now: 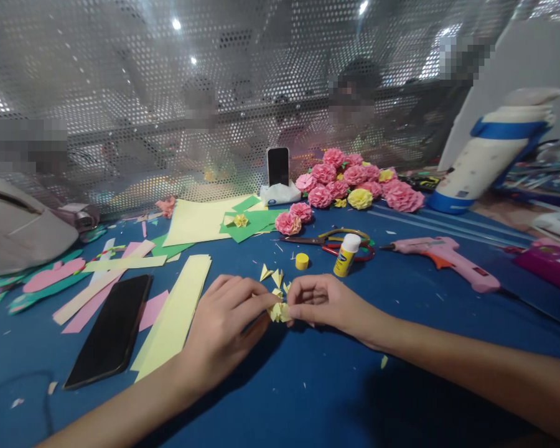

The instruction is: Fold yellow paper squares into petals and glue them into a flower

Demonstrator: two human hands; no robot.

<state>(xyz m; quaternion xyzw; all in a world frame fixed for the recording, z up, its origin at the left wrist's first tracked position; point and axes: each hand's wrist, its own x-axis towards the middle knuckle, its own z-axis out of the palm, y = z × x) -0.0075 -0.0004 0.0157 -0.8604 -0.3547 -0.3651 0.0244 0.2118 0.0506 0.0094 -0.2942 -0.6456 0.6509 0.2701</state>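
Both hands pinch a small folded yellow paper flower [279, 312] low over the blue table. My left hand [231, 311] has its fingertips on the flower's left edge. From the other side, my right hand [320, 302] grips it between thumb and curled fingers. Just beyond the fingers lie several small folded yellow paper pieces [277, 277]. A yellow cap [302, 261] sits behind them. The uncapped-looking glue stick [346, 255] with a white top stands upright to the right. Scissors [336, 241] with red and yellow handles lie behind it.
Pink and yellow paper flowers [350, 180] are heaped at the back, near a propped phone [279, 167]. A pink glue gun [448, 258] and a tilted-looking white bottle [490, 152] are right. Left lie a black phone [109, 333] and yellow paper strips [175, 314]. Perforated metal [135, 143] rises behind.
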